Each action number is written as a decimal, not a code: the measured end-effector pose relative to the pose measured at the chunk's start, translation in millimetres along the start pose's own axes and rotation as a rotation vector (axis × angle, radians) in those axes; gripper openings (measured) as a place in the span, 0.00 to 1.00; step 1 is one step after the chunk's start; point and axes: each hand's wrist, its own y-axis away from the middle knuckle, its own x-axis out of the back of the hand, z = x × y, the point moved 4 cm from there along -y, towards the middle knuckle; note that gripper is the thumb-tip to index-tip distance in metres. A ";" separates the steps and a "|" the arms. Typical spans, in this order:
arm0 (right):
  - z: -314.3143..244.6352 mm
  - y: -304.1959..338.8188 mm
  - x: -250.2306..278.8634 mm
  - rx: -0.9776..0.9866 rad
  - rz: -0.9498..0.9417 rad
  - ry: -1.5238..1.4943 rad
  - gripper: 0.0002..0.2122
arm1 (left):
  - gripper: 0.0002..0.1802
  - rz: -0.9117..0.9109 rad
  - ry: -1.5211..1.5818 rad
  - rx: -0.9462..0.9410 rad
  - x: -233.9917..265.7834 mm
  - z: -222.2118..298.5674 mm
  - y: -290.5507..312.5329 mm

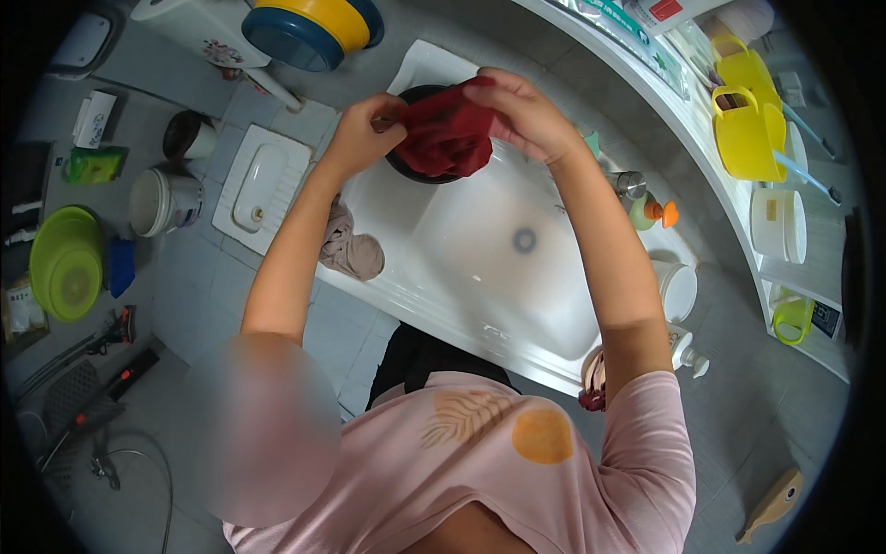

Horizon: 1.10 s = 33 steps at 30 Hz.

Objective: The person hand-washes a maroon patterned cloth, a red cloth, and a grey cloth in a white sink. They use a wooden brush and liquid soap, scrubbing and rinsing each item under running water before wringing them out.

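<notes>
A dark red cloth (448, 134) hangs between my two hands over a round black basin (417, 174), whose rim shows below and beside it. My left hand (366, 134) pinches the cloth's left edge. My right hand (519, 115) grips its upper right corner, thumb laid over the fabric. The basin stands at the far left part of the white sink (480, 217). On the sink's near left edge lies a crumpled grey-brown cloth (351, 247), close to my left forearm.
A soap bottle with an orange pump (655, 212) and a white tub (678, 291) stand along the sink's right side. Yellow cups (752, 138) sit on the right shelf. Left of the sink is a squat toilet (263, 189); a white bucket (166, 201) stands beyond it.
</notes>
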 end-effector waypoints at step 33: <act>164.2 -108.4 41.7 -0.030 0.061 1.489 0.11 | 0.12 0.259 -0.133 0.738 -75.5 -139.7 -30.8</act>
